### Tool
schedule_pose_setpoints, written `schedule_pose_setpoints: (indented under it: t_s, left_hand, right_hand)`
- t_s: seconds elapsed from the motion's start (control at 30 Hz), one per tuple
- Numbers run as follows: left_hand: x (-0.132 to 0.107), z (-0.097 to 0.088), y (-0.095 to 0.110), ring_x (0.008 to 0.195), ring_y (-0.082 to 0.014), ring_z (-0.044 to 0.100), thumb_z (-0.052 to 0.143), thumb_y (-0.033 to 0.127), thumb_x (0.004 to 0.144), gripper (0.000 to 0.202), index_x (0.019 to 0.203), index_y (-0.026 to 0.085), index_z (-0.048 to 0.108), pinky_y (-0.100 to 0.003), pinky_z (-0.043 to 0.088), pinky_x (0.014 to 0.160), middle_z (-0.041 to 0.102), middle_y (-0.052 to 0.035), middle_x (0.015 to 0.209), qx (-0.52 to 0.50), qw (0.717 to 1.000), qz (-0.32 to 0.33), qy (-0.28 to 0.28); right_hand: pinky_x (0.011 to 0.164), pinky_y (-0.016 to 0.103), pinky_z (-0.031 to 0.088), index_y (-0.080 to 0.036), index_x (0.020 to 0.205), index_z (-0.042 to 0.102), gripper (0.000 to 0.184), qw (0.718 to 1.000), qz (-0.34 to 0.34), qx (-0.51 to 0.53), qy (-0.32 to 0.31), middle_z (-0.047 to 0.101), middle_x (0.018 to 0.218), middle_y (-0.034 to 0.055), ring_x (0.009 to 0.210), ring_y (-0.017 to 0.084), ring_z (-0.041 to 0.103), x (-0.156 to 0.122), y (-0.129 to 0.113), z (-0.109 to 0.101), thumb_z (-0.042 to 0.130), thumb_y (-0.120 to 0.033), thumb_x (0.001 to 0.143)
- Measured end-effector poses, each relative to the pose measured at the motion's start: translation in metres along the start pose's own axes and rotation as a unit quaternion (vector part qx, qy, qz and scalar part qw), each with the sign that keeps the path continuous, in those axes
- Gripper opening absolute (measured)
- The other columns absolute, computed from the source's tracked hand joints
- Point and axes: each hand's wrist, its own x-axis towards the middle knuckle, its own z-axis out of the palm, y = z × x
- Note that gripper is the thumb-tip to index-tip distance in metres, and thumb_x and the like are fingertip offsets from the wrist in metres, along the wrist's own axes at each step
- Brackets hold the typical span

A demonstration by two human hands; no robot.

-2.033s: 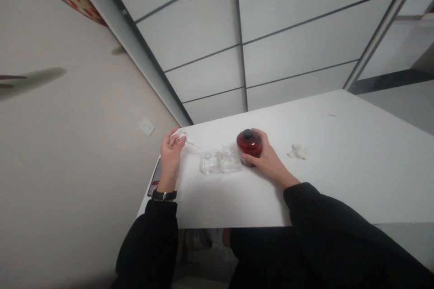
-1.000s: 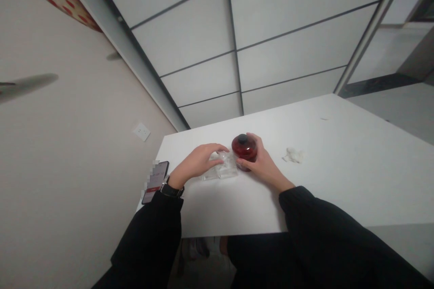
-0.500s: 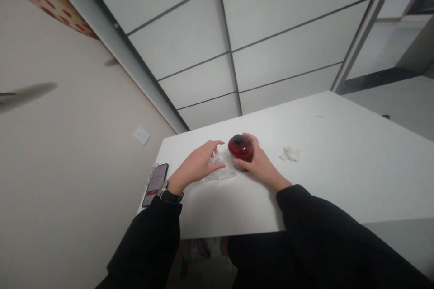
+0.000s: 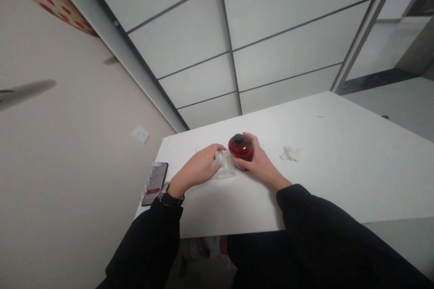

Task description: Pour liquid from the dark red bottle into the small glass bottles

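Note:
My right hand is closed around the right side of a dark red, see-through round bottle with a black cap on top. The bottle stands upright on the white table. Just left of it, the fingers and thumb of my left hand curve around a clear round plastic piece. Under and beside this piece lies a crinkled clear plastic wrapper, partly covered by the left hand. How firmly the left fingers press on the piece is hard to see.
A phone with a lit screen lies at the table's left edge. A crumpled white tissue rests right of the bottle, and a thin scrap lies farther back. White panels stand behind the table; a wall with a socket is at left.
My left fingers and thumb have drawn closer together around the clear round piece, which now shows between them. My right hand and the bottle have stayed almost still.

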Motion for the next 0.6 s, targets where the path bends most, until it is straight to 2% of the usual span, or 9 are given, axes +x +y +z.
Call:
schedule_pose_setpoints:
  t_s: [0.07, 0.27, 0.43, 0.5, 0.6]
  left_hand:
    - [-0.0002, -0.0003, 0.0015, 0.091, -0.0246, 0.069, 0.067, 0.017, 0.089, 0.037, 0.125, 0.022, 0.063, -0.037, 0.054, 0.085, 0.073, -0.0066, 0.113, 0.006, 1.000, -0.003, -0.008]
    - [0.0004, -0.0007, 0.0074, 0.092, -0.0281, 0.068, 0.069, 0.031, 0.094, 0.022, 0.113, 0.019, 0.067, -0.042, 0.054, 0.087, 0.072, -0.0080, 0.100, 0.044, 0.999, -0.027, -0.003]
    - [-0.0044, -0.0011, 0.0048, 0.123, -0.0257, 0.064, 0.063, 0.016, 0.094, 0.037, 0.131, 0.022, 0.059, -0.041, 0.050, 0.108, 0.068, -0.0086, 0.133, 0.008, 1.000, 0.016, -0.015]
    - [-0.0045, 0.0001, 0.0031, 0.115, -0.0253, 0.067, 0.062, 0.018, 0.096, 0.033, 0.128, 0.022, 0.060, -0.041, 0.051, 0.104, 0.071, -0.0074, 0.125, 0.009, 1.000, 0.004, -0.007]
    - [-0.0029, 0.0033, 0.0023, 0.092, -0.0261, 0.068, 0.065, 0.030, 0.097, 0.024, 0.119, 0.019, 0.064, -0.042, 0.054, 0.089, 0.072, -0.0067, 0.101, 0.025, 0.999, -0.027, 0.016]
  right_hand:
    - [0.121, 0.058, 0.040, -0.026, 0.148, 0.037, 0.092, 1.000, 0.000, 0.000, 0.001, 0.053, 0.153, 0.0187, 0.143, 0.037, 0.053, -0.0001, 0.0007, 0.0004, 0.085, -0.051, 0.073]
    - [0.121, 0.057, 0.040, -0.025, 0.148, 0.037, 0.092, 1.000, -0.014, 0.003, 0.004, 0.054, 0.152, 0.0187, 0.142, 0.036, 0.054, -0.0009, 0.0039, 0.0017, 0.085, -0.051, 0.075]
    - [0.120, 0.057, 0.042, -0.026, 0.148, 0.037, 0.091, 1.000, -0.019, 0.007, 0.005, 0.054, 0.152, 0.0182, 0.141, 0.036, 0.055, -0.0008, 0.0051, 0.0011, 0.086, -0.050, 0.075]
    - [0.119, 0.057, 0.043, -0.025, 0.148, 0.037, 0.091, 1.000, -0.017, 0.008, 0.002, 0.053, 0.153, 0.0186, 0.140, 0.036, 0.055, -0.0006, 0.0052, 0.0006, 0.085, -0.051, 0.075]
    - [0.119, 0.057, 0.043, -0.025, 0.149, 0.036, 0.091, 1.000, -0.014, 0.009, 0.000, 0.053, 0.153, 0.0186, 0.141, 0.036, 0.055, -0.0007, 0.0052, 0.0006, 0.085, -0.051, 0.076]
